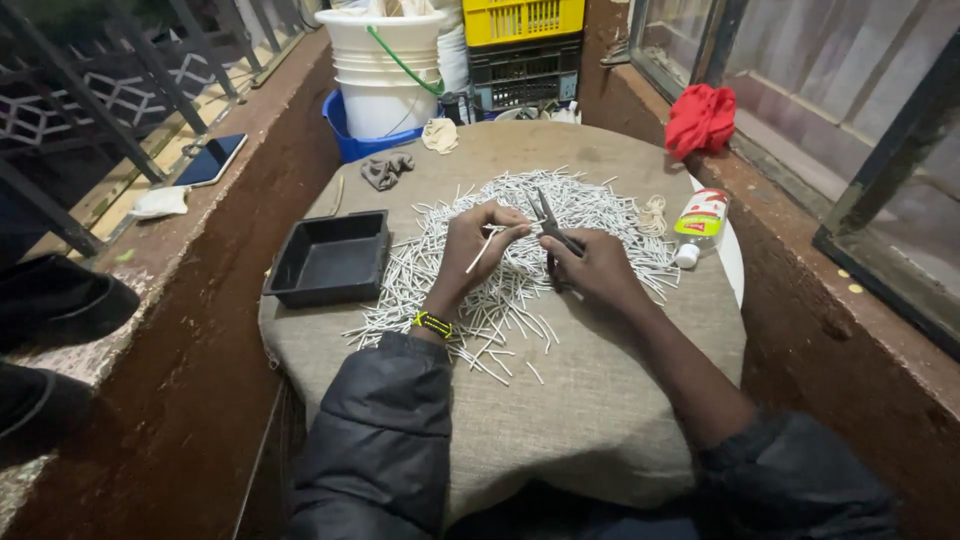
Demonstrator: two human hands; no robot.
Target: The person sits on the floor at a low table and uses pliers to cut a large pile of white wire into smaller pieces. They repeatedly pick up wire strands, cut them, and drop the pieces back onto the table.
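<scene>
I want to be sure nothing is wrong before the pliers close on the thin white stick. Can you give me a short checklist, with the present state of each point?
1. Left hand pinches one white stick: ok.
2. Right hand grips the pliers by the handles: ok.
3. Stick end sits between the plier tips: cannot tell, the tips are too small to see.
4. Left fingers are away from the plier tips: cannot tell, they are very close together.
5. Black tray lies within reach, left of the pile of sticks: ok.
6. Glue bottle lies on its side at the table edge, cap on: ok.
</scene>
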